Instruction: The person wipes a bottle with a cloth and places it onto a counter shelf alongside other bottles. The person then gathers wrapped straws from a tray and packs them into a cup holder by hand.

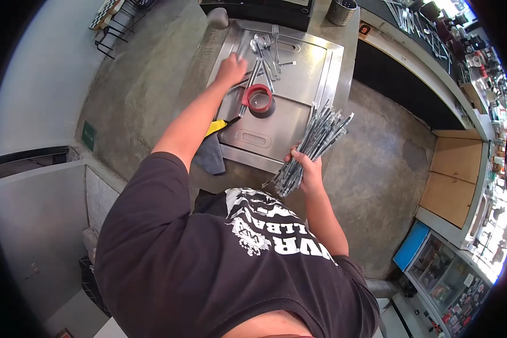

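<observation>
My right hand (305,167) is closed round a thick bundle of thin grey-and-black sticks (321,135), whose exact kind I cannot make out. It is held over the near right edge of the steel counter top (298,90). My left hand (231,70) is over the far left part of the counter top, its fingers smeared by motion. A blurred pale shape shows just beyond its fingers. Close to its right lie several forks and spoons (267,50) in a loose pile. A red-rimmed dark cup (258,90) stands nearer to me, with long thin metal pieces (253,76) beside it.
A grey cloth (211,155) and a yellow-and-black item (215,127) hang at the near left edge. Beyond the counter top stand a black appliance (259,12) and a perforated steel holder (341,12). Wooden cabinets (450,180) are at the right, across the concrete floor.
</observation>
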Demonstrator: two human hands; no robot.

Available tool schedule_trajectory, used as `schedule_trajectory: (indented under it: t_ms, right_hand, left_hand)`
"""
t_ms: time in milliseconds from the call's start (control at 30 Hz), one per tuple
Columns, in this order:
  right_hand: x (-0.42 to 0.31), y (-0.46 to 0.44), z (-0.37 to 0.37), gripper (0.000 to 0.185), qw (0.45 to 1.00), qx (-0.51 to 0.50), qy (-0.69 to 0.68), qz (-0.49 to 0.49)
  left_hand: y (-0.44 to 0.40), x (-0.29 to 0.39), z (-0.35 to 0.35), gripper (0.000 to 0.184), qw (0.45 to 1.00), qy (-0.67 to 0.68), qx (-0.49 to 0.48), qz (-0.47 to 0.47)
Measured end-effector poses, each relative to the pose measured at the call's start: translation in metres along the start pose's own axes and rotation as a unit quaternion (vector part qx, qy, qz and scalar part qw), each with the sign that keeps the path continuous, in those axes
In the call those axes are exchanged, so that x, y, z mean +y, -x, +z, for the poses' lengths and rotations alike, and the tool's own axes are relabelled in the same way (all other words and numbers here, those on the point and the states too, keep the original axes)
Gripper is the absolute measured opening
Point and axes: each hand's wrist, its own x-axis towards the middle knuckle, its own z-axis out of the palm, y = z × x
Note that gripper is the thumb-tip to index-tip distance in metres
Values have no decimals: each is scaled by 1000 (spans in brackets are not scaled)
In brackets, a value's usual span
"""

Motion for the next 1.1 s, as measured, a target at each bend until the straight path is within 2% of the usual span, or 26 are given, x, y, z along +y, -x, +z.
schedule_trajectory:
  t_ms: [100, 200, 300, 500, 600, 800, 1000, 1100]
  right_hand:
    - [2, 2, 1, 37, 1000, -1, 2, 9]
    - [2, 4, 0, 37, 1000, -5, 18, 7]
    - [0, 7, 3, 36, 1000, -5, 27, -2]
    - [5, 9, 1, 36, 1000, 8, 23, -4]
    - [6, 9, 2, 35, 1000, 9, 28, -8]
    - [9, 11, -1, 34, 1000, 15, 25, 3]
    - [11, 10, -2, 33, 1000, 19, 22, 4]
    - [13, 7, -5, 33, 1000, 13, 21, 4]
  left_hand:
    - [25, 38, -28, 48, 989, -50, -118, 72]
    - [11, 11, -15, 54, 976, -75, -165, 118]
    - [3, 12, -14, 56, 953, -173, -208, 136]
    - [7, 15, -6, 53, 937, -246, -189, 159]
    - [10, 39, -22, 49, 924, -278, -241, 102]
    - [9, 41, -27, 39, 902, -297, -244, 195]
    - [19, 52, -43, 36, 898, -285, -249, 224]
    - [8, 41, -46, 41, 887, -237, -307, 250]
